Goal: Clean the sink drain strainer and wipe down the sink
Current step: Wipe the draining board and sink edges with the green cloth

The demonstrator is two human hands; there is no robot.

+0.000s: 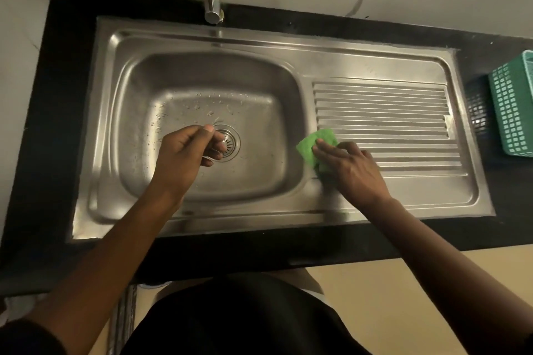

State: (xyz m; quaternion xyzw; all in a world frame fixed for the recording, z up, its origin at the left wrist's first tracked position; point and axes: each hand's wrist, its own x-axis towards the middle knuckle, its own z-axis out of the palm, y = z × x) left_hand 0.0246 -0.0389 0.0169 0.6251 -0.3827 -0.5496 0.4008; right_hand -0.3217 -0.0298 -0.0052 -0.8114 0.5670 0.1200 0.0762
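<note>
Head view, from my seat: my left hand point(184, 150) hangs over the sink point(202, 72) basin, fingers curled loosely with nothing in them that I can make out. The drain strainer point(230, 143) sits seated in its hole just past those fingertips, partly hidden by them. Further right, my right hand point(350, 170) presses flat, fingers spread, on the green scrub pad point(313, 144) at the near corner of the ribbed drainboard point(383, 112). I judge the strainer step is opening: next, pinch and lift it out.
</note>
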